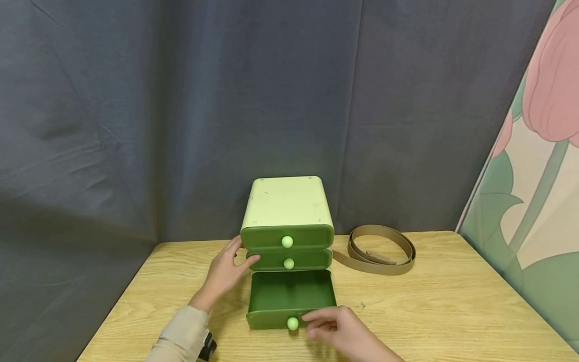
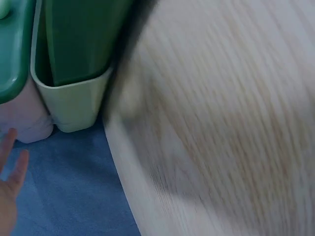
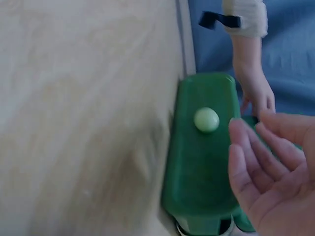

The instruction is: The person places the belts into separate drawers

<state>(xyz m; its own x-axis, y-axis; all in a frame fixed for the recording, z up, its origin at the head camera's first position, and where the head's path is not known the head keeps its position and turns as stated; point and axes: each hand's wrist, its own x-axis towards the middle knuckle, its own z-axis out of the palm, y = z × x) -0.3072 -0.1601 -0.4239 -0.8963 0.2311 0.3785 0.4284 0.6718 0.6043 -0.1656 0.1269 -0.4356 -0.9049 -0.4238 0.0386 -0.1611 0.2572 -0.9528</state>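
Observation:
A small cabinet of drawers has a pale yellow-green top and dark green fronts. Its bottom drawer is pulled out and holds nothing visible; the two drawers above are closed. My left hand is at the cabinet's left side, thumb by the middle drawer's front; in the left wrist view its fingers look extended. Just right of the bottom drawer's round light green knob is my right hand, fingers relaxed. In the right wrist view a gap separates those fingers from the knob.
A coiled tan belt lies on the wooden table to the cabinet's right. Behind the table hangs a dark grey-blue curtain. A panel with painted tulips stands along the right side.

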